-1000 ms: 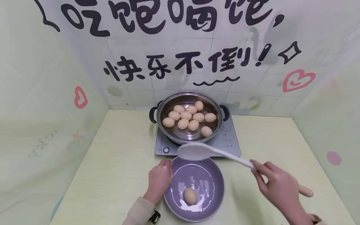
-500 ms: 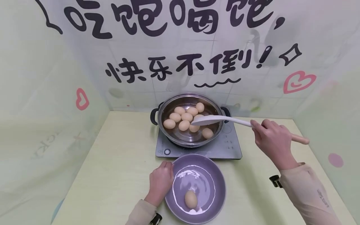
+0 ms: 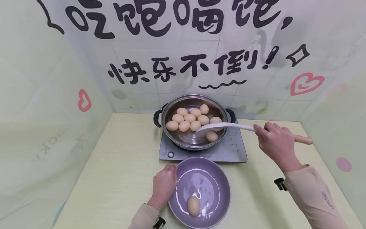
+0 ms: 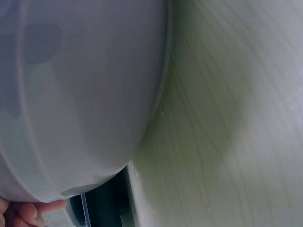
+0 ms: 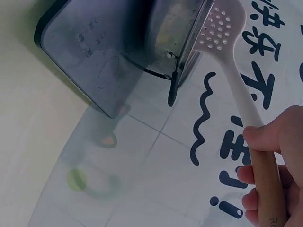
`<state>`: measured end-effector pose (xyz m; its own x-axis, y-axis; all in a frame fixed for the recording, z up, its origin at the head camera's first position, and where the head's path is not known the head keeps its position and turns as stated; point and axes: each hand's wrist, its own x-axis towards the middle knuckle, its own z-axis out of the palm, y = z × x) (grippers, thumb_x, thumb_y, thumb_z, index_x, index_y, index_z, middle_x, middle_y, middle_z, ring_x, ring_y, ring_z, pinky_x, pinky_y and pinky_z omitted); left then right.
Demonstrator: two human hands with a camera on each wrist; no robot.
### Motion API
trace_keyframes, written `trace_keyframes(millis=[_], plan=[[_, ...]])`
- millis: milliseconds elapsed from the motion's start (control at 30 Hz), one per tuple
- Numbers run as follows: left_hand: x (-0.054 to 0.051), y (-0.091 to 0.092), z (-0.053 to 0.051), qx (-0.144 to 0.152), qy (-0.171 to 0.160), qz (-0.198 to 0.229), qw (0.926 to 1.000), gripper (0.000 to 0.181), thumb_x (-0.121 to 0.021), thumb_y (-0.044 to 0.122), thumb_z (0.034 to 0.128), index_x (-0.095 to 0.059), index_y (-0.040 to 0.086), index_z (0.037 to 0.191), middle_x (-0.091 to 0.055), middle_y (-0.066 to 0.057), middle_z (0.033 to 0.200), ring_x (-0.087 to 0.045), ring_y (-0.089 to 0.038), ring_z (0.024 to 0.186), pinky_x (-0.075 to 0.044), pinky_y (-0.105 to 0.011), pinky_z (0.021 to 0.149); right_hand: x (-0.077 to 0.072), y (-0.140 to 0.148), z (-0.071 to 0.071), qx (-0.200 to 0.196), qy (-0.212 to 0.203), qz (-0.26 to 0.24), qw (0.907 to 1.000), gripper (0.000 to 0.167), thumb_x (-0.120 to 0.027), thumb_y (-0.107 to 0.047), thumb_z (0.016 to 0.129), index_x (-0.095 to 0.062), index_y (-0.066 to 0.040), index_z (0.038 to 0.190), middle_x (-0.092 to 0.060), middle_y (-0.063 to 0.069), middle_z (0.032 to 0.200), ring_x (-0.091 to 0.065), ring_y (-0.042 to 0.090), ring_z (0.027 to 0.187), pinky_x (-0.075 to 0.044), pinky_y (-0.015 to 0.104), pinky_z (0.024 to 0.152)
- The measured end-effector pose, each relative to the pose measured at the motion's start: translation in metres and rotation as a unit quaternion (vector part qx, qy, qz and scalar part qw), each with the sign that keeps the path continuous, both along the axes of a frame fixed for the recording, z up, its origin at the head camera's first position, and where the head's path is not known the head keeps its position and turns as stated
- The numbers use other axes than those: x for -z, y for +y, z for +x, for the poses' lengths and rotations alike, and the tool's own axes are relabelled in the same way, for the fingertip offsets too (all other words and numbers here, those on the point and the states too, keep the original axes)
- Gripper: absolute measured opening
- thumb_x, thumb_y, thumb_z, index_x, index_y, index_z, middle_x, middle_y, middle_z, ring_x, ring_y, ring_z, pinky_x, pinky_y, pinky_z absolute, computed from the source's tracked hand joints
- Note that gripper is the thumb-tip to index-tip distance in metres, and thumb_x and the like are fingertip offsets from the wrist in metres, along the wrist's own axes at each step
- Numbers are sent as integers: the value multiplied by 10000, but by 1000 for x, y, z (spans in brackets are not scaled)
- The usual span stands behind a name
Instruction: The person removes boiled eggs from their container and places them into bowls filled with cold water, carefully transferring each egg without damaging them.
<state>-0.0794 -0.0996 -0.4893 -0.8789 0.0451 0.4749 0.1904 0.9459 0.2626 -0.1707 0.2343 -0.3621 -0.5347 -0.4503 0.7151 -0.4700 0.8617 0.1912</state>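
My right hand (image 3: 276,143) grips the wooden handle of a white slotted spoon (image 3: 240,126), whose head dips inside the steel pot (image 3: 177,139) beside the eggs. In the right wrist view the spoon's holes (image 5: 218,28) show, with my right hand (image 5: 279,161) round the handle. The pot holds several brown eggs (image 3: 184,126). My left hand (image 3: 164,184) holds the left rim of the purple bowl (image 3: 226,190), where one egg (image 3: 193,206) lies. The left wrist view shows the bowl's outside (image 4: 94,94) and my left fingertips (image 4: 31,213) at its rim.
The pot stands on a grey induction cooker (image 3: 238,149), directly behind the bowl. Around them is a pale wooden table (image 3: 114,165), with a printed curtain (image 3: 137,105) behind and at both sides.
The spoon has moved from above the bowl's far edge to the pot, and its head is now lower among the eggs. Some eggs have shifted slightly. My left hand stays on the bowl.
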Motion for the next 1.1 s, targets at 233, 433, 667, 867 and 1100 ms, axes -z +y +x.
trace_keyframes(millis=[233,433,667,867,1100], plan=[[0,0,0,0,50,-10,10000,116,-641,151,800,-636,43,756,-563,-25,672,-490,-177,397,-386,-283,342,2,-2,5,-99,-202,148,9996,123,-639,-28,691,-656,-78,801,-423,45,527,-345,185,397,-206,271,355],[-1,0,1,17,-26,29,10000,119,-635,148,811,-644,39,766,-569,-30,671,-485,-159,398,-387,-260,346,5,-7,10,-306,-328,152,9989,115,-613,-41,690,-655,-76,791,-418,22,526,-325,158,388,-205,264,341],[-1,0,2,22,-22,33,10000,122,-634,152,812,-638,43,757,-561,-26,664,-478,-159,394,-381,-263,342,7,-16,14,-351,-574,133,9976,125,-638,-48,665,-643,-98,779,-421,0,521,-303,136,373,-201,268,316],[-1,0,2,10,-2,37,10000,124,-631,153,814,-634,47,750,-552,-22,656,-471,-161,391,-378,-264,341,6,-26,15,-110,-992,262,9947,68,-609,-88,698,-555,-129,688,-353,-38,494,-257,110,357,-177,279,312],[-1,0,2,24,-75,43,10000,127,-628,155,817,-643,39,767,-566,-26,668,-471,-149,392,-378,-245,344,2,-35,16,407,-2101,468,9757,201,-556,-116,753,-449,-166,591,-317,-55,471,-287,127,361,-229,318,310]])
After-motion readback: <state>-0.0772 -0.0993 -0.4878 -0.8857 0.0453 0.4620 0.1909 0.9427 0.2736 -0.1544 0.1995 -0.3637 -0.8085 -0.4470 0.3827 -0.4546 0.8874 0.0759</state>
